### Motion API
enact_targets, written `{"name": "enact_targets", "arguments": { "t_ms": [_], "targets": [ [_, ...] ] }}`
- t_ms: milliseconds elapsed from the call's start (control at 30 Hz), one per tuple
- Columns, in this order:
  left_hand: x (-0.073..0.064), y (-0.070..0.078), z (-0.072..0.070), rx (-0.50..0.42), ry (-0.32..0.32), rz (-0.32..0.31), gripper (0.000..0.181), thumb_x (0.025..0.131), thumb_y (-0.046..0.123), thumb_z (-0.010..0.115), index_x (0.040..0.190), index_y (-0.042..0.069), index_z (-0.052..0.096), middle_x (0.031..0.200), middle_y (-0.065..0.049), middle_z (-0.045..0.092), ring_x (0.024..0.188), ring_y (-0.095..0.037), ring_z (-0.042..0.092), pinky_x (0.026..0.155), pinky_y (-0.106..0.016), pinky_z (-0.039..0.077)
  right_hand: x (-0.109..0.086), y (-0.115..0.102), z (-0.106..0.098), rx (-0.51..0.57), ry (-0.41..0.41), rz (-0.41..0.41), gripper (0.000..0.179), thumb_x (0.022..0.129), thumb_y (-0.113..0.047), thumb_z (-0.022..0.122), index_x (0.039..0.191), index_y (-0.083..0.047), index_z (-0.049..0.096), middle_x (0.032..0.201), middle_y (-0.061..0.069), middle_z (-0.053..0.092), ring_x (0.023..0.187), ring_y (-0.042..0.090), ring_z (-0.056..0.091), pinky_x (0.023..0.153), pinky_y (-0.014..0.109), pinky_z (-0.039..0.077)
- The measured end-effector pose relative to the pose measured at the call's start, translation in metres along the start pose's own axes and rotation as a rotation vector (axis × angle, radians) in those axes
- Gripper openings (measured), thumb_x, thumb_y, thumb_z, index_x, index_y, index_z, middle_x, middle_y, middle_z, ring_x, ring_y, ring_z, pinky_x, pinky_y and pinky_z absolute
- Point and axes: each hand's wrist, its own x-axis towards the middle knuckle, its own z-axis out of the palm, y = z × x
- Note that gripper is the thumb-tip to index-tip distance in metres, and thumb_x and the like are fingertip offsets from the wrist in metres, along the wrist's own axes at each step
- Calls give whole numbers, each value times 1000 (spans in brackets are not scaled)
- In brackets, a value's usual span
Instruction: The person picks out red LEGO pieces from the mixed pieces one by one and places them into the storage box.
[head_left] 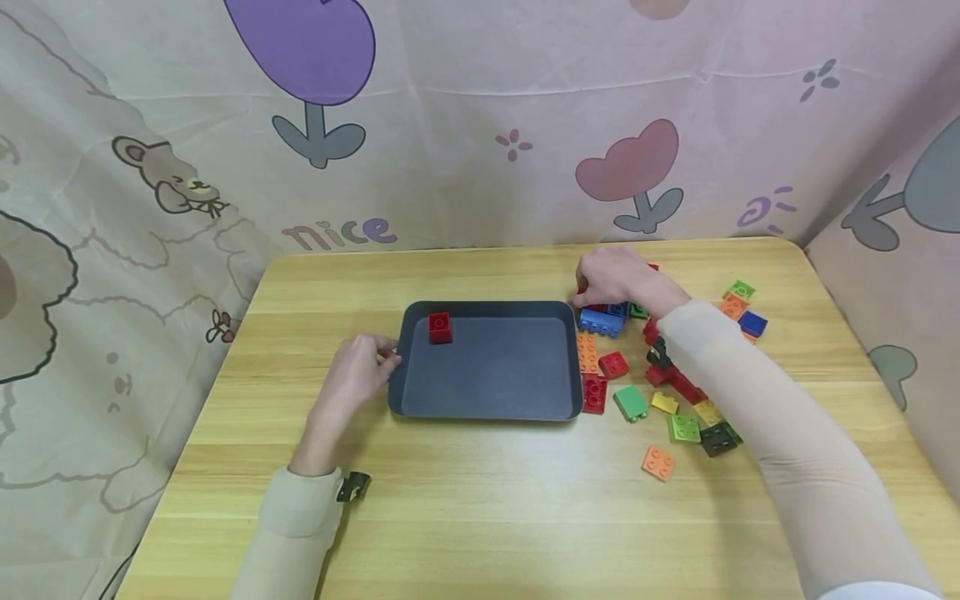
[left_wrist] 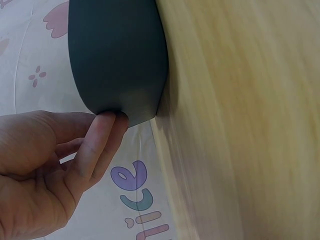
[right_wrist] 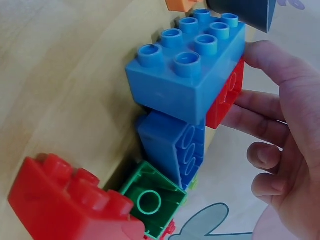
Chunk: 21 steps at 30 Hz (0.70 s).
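My left hand (head_left: 354,368) pinches the left rim of a dark grey tray (head_left: 491,371), thumb on one side and fingertips on the other in the left wrist view. Inside the tray, near its back left corner, sits a red brick (head_left: 440,328). Beyond the tray's back right corner, my right hand (head_left: 611,275) reaches into the toy bricks. Its thumb and fingers pinch a red brick (right_wrist: 227,100), partly hidden behind a light blue brick (right_wrist: 165,80). A darker blue brick (right_wrist: 167,142) and a green brick (right_wrist: 155,195) lie close by.
Loose bricks spread right of the tray, among them an orange brick (head_left: 587,353), a green brick (head_left: 632,403) and a black brick (head_left: 717,440). A blue brick (head_left: 752,323) lies farther right. The right forearm covers part of the pile. A printed curtain (head_left: 465,167) hangs behind the wooden table (head_left: 480,508).
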Motion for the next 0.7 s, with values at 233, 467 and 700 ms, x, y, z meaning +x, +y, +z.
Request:
{"name": "enact_targets", "arguments": {
  "t_ms": [233,467,700],
  "targets": [
    [1,1,0,6,5,13,32,100,1,66,129,-13,68,113,-30,76,74,-22,77,61,-26,63,-3,1,-9,-13,19,7,36,90,-54,77,87,-18,83,83,-1,79,77,21,66,70,37,52],
    [0,2,-2,14,10,24,32,100,0,66,128,-13,68,112,-30,76,74,-22,77,61,-26,63,-8,-4,-19,-6,62,-22,36,90,-54,77,83,-19,82,69,-5,73,71,19,66,62,34,45],
    [-1,1,-1,13,13,29,31,100,0,66,128,-13,68,112,-30,76,74,-22,77,61,-27,63,-13,-14,-28,-16,93,-53,36,91,-53,77,76,-21,79,57,-6,65,59,17,61,51,29,33]
  ]
}}
